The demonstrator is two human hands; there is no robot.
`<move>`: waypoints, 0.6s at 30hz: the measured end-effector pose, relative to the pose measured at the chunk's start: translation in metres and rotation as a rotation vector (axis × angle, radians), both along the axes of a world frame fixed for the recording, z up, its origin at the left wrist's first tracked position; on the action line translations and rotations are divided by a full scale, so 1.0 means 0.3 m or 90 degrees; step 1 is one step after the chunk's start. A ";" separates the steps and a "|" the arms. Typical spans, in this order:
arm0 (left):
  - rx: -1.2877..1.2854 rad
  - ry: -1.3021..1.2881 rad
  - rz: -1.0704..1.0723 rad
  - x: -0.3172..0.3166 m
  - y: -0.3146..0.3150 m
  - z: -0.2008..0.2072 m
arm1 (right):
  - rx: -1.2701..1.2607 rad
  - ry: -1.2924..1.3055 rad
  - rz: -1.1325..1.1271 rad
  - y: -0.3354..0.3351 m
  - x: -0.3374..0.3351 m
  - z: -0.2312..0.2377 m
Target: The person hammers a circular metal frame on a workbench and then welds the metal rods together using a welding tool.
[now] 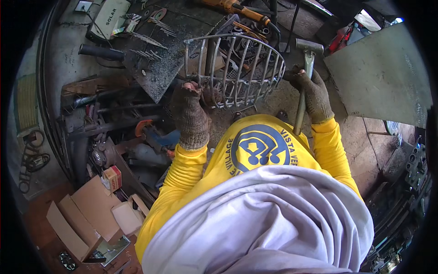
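Note:
A cage-like frame of welded metal rods (pixel 237 82), curved along its right side, hangs in front of me. At its left end my left hand (pixel 190 116), in a brown knitted fingerless glove, is closed on a rod, with the fingertips showing. In my right hand (pixel 316 95), gloved the same way, is a hammer (pixel 308 63) with a metal pipe handle. Its head points up and away from me, and the handle's end reaches down towards my yellow shirt. The right hand is close to the frame's right end; whether it touches cannot be made out.
Beyond the frame lies a dark worktable (pixel 157 84) with loose rods and grit. An orange power tool (pixel 237 8) lies at the far edge. A metal sheet (pixel 378 75) stands right. Scrap metal and an open cardboard box (pixel 86 210) are at left, dark machine parts (pixel 406 178) at right.

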State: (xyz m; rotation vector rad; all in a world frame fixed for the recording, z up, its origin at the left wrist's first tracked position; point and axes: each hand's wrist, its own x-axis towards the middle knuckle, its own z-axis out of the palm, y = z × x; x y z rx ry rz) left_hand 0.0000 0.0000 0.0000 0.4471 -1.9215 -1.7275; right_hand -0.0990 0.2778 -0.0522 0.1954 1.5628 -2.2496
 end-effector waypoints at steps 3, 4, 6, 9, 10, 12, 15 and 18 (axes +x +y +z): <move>0.045 0.070 -0.006 0.004 0.010 0.001 | 0.057 0.003 -0.014 -0.004 -0.004 -0.007; -0.085 0.036 0.005 0.009 -0.004 -0.002 | 0.019 0.000 -0.003 -0.009 -0.006 -0.026; -0.214 0.003 0.013 0.008 -0.015 0.001 | -0.017 -0.002 0.006 -0.015 -0.006 -0.030; -0.041 0.057 -0.031 0.000 -0.005 0.017 | -0.106 -0.050 -0.004 -0.020 -0.007 -0.001; -0.032 0.054 -0.044 0.000 0.002 0.024 | -0.102 -0.057 0.011 -0.016 -0.010 0.001; -0.023 0.052 -0.058 -0.001 0.016 0.040 | -0.098 -0.063 0.025 -0.013 -0.016 0.003; 0.015 -0.002 -0.047 -0.008 0.029 0.047 | -0.087 -0.071 0.013 -0.027 -0.021 0.014; 0.094 0.034 -0.058 -0.015 0.015 0.031 | -0.060 -0.071 0.005 -0.049 -0.021 0.031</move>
